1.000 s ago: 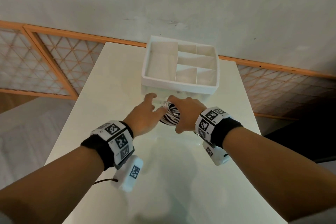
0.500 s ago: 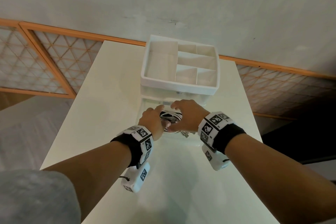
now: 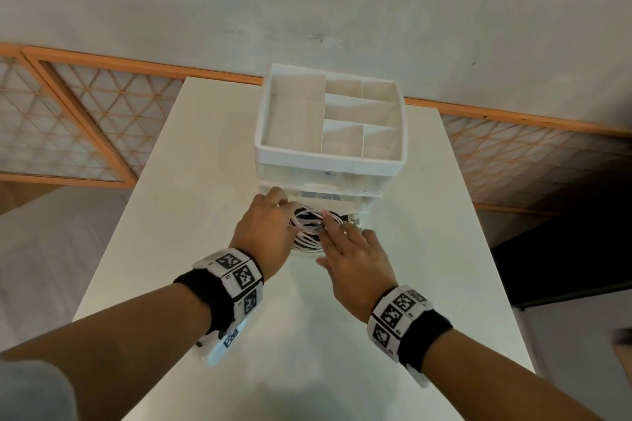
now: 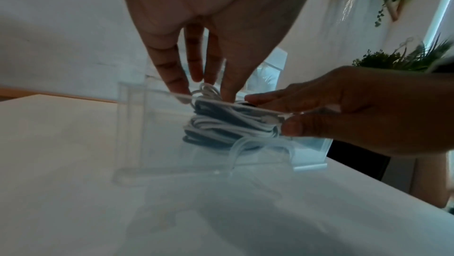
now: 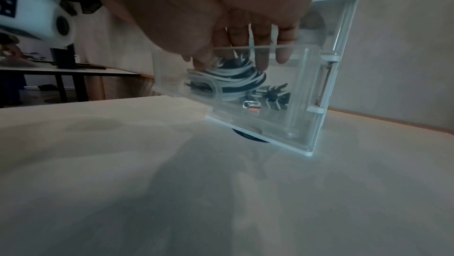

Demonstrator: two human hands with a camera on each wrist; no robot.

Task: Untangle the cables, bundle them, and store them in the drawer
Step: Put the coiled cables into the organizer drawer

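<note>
Cable bundle [image 3: 309, 227] lies in drawer [image 5: 282, 93], before organizer [image 3: 330, 123] on table [image 3: 205, 181].

Both forearms reach forward, each wrist wearing a marker band. The left hand [image 3: 270, 232] points its straight fingers [image 4: 172, 69] down. The right hand [image 3: 352, 260] is flat, fingers [image 5: 260, 46] stretched downward, thumb spread aside.

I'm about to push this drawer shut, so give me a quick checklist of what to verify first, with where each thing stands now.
1. Cable bundle inside the clear drawer: ok.
2. Loops below the drawer's rim: cannot tell; a white loop sits near the front edge.
3. Connector ends inside: ok.
4. Left hand out of the drawer: not ok, fingers on the bundle.
5. Right hand out: not ok, fingertips inside.
6. Organiser steady on the table: ok.
</note>
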